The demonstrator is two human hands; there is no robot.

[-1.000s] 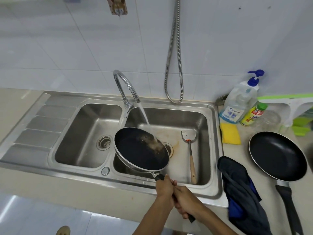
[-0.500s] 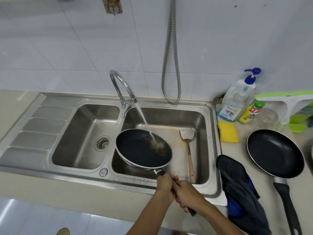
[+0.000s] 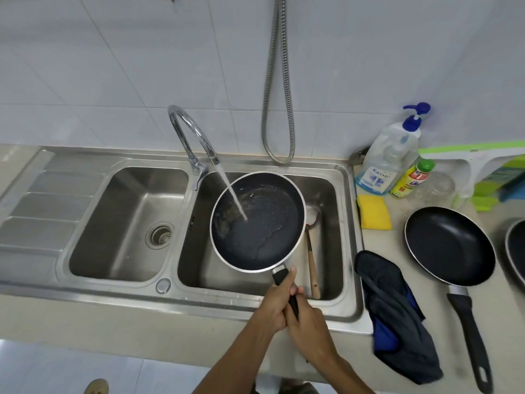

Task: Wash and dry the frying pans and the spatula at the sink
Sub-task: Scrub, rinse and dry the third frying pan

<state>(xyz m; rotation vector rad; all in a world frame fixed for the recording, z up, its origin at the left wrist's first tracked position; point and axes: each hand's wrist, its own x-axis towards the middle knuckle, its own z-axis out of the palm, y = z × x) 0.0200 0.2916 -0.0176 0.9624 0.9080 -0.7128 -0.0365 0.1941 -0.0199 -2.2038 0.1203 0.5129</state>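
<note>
Over the right basin of the steel sink I hold a black frying pan level by its black handle. My left hand grips the handle nearer the pan, and my right hand grips it just behind. Water from the curved tap falls into the pan and pools there. A spatula with a wooden handle lies in the same basin, its metal blade partly hidden by the pan's rim. A second black frying pan rests on the counter to the right.
A dark blue cloth hangs over the counter's front edge beside the sink. A yellow sponge, a soap pump bottle and a small yellow bottle stand behind. Another pan's rim shows at the far right. The left basin holds nothing.
The pan has shifted right and back over the right basin and levelled out, so the stream now lands near its middle and water collects. Both hands stay on the handle.
</note>
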